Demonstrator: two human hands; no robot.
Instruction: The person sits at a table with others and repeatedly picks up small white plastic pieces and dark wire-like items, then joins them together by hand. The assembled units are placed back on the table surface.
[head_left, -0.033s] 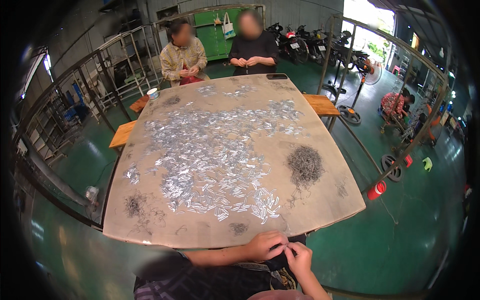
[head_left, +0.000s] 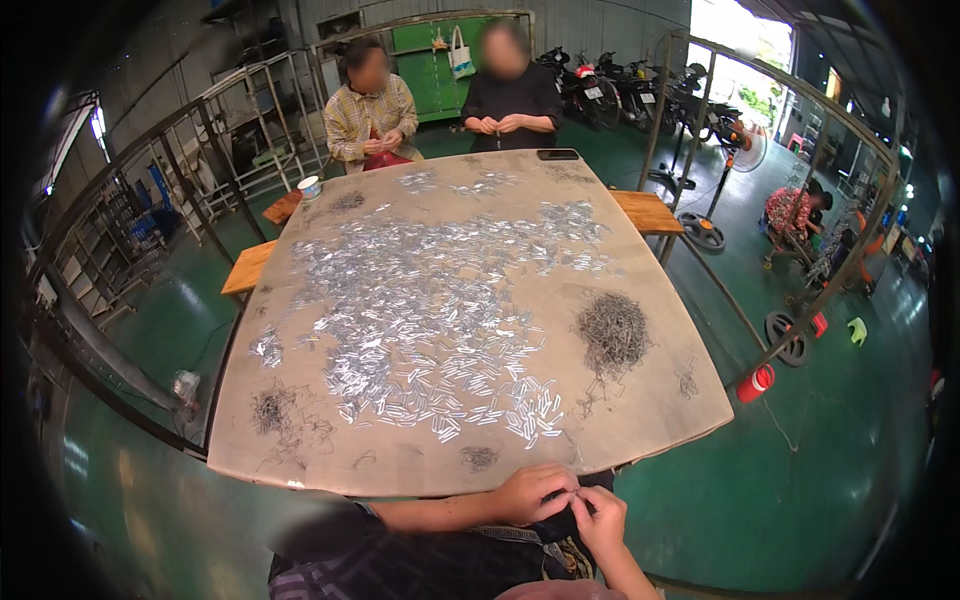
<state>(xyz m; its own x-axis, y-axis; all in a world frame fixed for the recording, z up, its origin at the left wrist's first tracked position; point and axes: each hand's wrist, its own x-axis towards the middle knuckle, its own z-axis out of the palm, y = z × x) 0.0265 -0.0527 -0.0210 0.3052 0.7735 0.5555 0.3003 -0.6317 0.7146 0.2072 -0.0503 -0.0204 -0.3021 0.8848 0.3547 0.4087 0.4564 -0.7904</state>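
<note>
My left hand (head_left: pixel 537 492) and my right hand (head_left: pixel 602 516) meet just past the near edge of the brown-topped table (head_left: pixel 660 430). Both are closed, with thumbs and fingertips pinched together at one spot. Whatever sits between the fingertips is too small to make out. Beyond them, many small shiny silver metal strips (head_left: pixel 400 340) lie scattered over the middle of the tabletop. A dark heap of thin, wiry pieces (head_left: pixel 613 332) lies to the right. Smaller dark clumps are at the near left (head_left: pixel 270 410) and close to my left hand (head_left: pixel 479 458).
Across the table are two people, one in a plaid shirt (head_left: pixel 370 118), one in black (head_left: pixel 510 95), their hands held together. A phone (head_left: pixel 558 155) and a white cup (head_left: pixel 310 187) rest near the far edge. Wooden benches (head_left: pixel 645 212) flank the table; a red container (head_left: pixel 757 382) stands right.
The whole view has shifted very slightly. My hands keep the same pinched pose, and nothing on the table has visibly moved.
</note>
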